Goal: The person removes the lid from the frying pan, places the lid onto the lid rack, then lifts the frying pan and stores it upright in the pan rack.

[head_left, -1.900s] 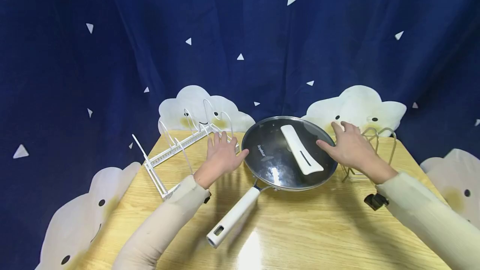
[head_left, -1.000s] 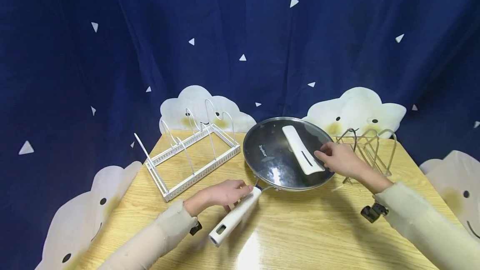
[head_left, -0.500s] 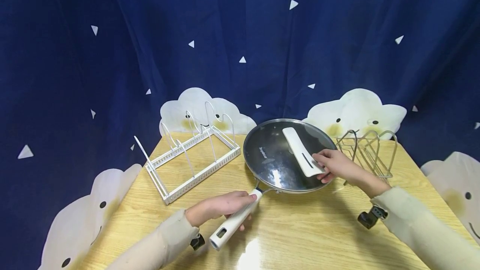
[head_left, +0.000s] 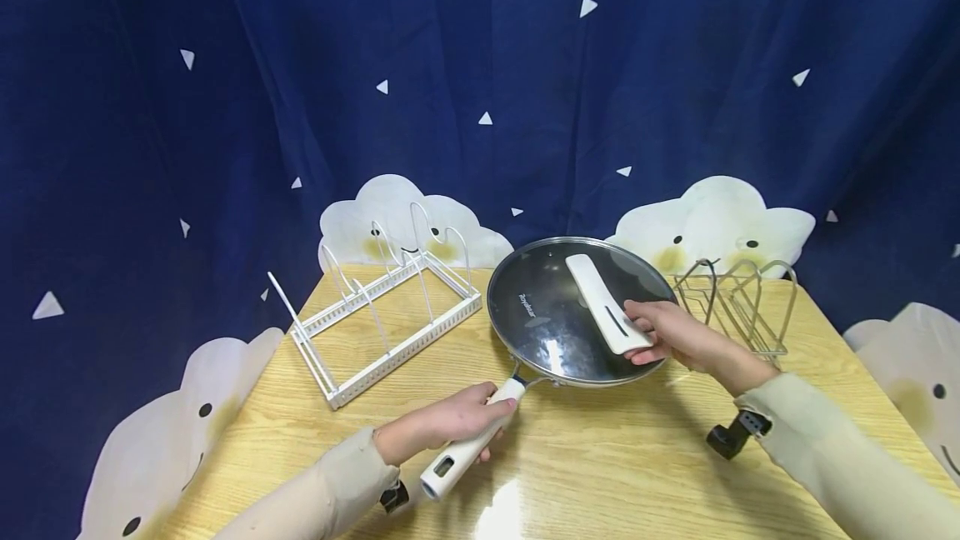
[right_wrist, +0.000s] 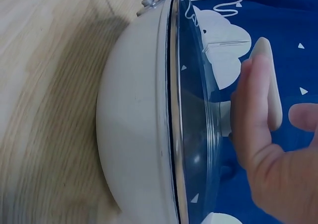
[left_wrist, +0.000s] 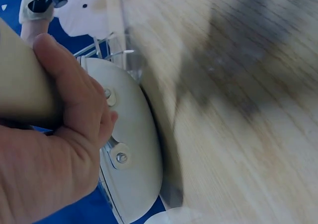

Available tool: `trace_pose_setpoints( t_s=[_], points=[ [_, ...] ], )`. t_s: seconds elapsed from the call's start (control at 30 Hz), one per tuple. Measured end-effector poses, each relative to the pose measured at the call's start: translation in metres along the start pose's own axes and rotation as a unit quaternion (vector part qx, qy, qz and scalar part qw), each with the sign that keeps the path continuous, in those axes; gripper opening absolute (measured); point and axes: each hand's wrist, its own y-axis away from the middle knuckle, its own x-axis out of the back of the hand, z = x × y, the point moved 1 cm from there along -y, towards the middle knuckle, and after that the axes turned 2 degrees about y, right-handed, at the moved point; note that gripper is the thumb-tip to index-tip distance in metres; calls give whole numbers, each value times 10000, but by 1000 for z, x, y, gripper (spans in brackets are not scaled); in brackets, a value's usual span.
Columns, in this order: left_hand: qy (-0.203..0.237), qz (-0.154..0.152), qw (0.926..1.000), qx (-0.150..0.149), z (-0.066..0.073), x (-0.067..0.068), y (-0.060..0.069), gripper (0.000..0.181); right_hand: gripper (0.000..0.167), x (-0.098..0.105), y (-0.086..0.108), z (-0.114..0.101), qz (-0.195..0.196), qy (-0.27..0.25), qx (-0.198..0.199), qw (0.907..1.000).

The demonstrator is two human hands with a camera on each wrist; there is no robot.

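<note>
A cream wok (right_wrist: 131, 114) with a dark interior sits on the table, covered by a glass lid (head_left: 536, 319). My left hand (head_left: 468, 417) grips the wok's long white handle (head_left: 450, 469), its fingers wrapped round it close to the wok body; the left wrist view shows the same curled hand (left_wrist: 64, 134). At the lid's long, slotted white handle (head_left: 596, 294), my right hand (head_left: 678, 336) holds the near end. In the right wrist view its fingers (right_wrist: 253, 105) pass beneath that handle, with the thumb on the outer side. The lid rests on the wok's rim.
On the left of the wooden table (head_left: 600, 457) stands a white wire rack (head_left: 408, 358) with upright dividers. Behind my right hand is a gold-toned wire rack (head_left: 757, 315). A dark blue curtain (head_left: 525, 65) with cloud prints hangs behind the table.
My left hand has come down from beside the white rack and closed round the wok handle. My right hand has moved from the lid's edge onto the lid handle. Wok and lid stay put.
</note>
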Motion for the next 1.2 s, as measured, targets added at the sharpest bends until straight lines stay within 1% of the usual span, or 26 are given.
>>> trace_pose_setpoints(
  t_s=[0.13,0.33,0.43,0.53,0.6,0.73,0.8,0.9,1.0,1.1,1.17,1.2],
  points=[
    [-75,68,9999,-120,-3,0,-1,27,43,-1,-2,0,-112,-340,-92,9993],
    [89,-8,9999,-120,-5,0,-1,26,53,-4,-6,2,-163,-762,-200,9968],
    [131,-38,9998,-129,-5,0,0,26,48,-6,-8,3,-211,-977,-218,9948],
    [73,-31,9999,-148,-5,0,1,24,41,-7,-11,4,-383,-1242,-191,9913],
    [32,-12,9999,-156,-4,0,1,24,40,-7,-14,5,-595,-1443,-151,9876],
    [-7,7,9998,-175,-4,-1,1,23,37,-9,-18,8,-1049,-1942,-126,9752],
    [-32,11,9998,-194,-4,-1,1,23,35,-10,-20,10,-1180,-2141,-129,9696],
    [-67,14,9997,-215,-4,-2,1,23,32,-11,-22,12,-1282,-2312,-81,9644],
    [-77,28,9997,-214,-4,-2,1,24,30,-12,-22,13,-1278,-2532,-80,9589],
    [-75,44,9997,-216,-4,-2,0,24,29,-13,-23,14,-1289,-2811,-146,9509],
    [-76,37,9997,-222,-4,-2,0,23,28,-13,-23,14,-1284,-2889,-213,9485],
    [-82,35,9997,-222,-3,-2,0,23,27,-13,-24,14,-1280,-2878,-234,9488]
  ],
)
